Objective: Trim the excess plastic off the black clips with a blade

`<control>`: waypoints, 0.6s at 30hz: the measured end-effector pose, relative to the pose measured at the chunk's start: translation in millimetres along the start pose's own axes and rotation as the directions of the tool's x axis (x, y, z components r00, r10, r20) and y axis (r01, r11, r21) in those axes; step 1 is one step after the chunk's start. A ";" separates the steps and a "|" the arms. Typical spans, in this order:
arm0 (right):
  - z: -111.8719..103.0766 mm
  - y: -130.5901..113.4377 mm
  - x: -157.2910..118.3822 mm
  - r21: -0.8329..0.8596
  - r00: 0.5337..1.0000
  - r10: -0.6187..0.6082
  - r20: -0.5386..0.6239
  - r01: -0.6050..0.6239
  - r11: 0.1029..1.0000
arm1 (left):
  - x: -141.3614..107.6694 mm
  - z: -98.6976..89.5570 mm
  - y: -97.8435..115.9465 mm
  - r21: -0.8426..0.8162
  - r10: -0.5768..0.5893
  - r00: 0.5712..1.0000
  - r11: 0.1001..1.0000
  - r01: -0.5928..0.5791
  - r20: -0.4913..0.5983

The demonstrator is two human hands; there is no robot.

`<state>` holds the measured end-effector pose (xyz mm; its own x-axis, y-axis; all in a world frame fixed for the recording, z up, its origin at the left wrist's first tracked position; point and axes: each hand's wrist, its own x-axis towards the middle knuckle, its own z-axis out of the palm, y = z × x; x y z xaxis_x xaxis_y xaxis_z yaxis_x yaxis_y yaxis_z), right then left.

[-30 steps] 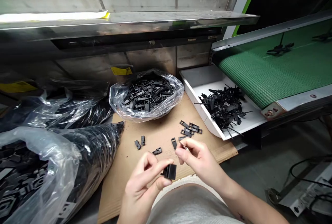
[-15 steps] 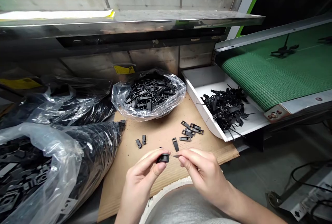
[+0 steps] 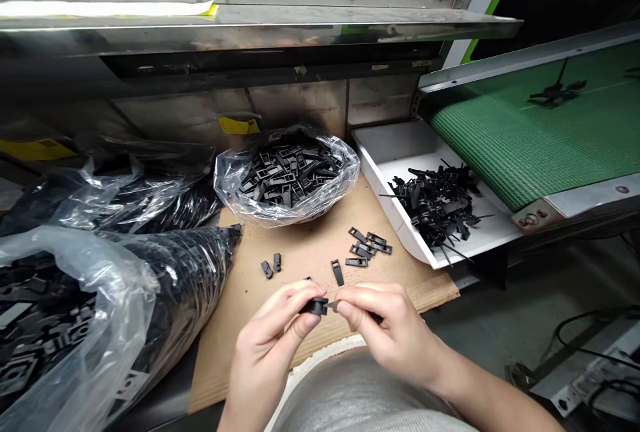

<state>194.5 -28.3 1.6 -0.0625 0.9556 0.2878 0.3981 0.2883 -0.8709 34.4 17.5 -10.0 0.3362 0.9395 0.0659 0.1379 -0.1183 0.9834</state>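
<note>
My left hand point(image 3: 280, 329) pinches a small black plastic part point(image 3: 315, 307) between thumb and fingers. Closed on a small pointed blade point(image 3: 332, 305), my right hand point(image 3: 383, 325) holds its tip against or very near the part's right end; the blade's handle is mostly hidden in my fingers. Just beyond my hands, a single flat black clip point(image 3: 337, 273) lies on the cardboard point(image 3: 305, 252). Two short black pieces point(image 3: 267, 269) rest to its left, and several flat black clips point(image 3: 361, 250) are grouped to its right.
A plastic bag point(image 3: 235, 202) of black clips stands at the back. Larger bags point(image 3: 195, 265) of black parts crowd the left. On the right, a white tray point(image 3: 395, 219) with black moulded pieces sits under the end of a green conveyor belt point(image 3: 505, 145). A metal shelf point(image 3: 300, 32) crosses above.
My right hand has shifted slightly left, bringing the blade from a small gap up to the black part. The whole view has tilted a little; my left hand keeps its hold.
</note>
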 end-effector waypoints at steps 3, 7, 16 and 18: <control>-0.7 -0.4 -0.1 0.036 1.000 0.013 0.023 -0.014 0.999 | 0.6 0.0 0.0 0.003 0.008 1.000 1.000 -0.008 0.020; -1.2 -0.1 0.4 0.076 0.998 0.046 0.054 -0.050 0.996 | 1.5 0.6 0.7 0.004 0.013 0.999 1.000 -0.013 0.030; -18.8 15.4 9.3 0.530 0.695 0.098 0.712 -0.623 0.575 | 2.3 5.3 12.4 0.021 0.027 1.000 0.999 -0.027 -0.009; -18.1 12.4 7.5 0.572 0.793 0.138 0.593 -0.536 0.621 | 1.9 5.1 13.2 0.044 0.007 0.999 0.999 -0.005 -0.038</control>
<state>215.6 -18.7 0.2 -0.5378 0.8334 -0.1279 -0.2433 -0.2986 -0.9228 41.7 16.1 2.2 0.3019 0.9501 0.0789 0.1774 -0.1373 0.9745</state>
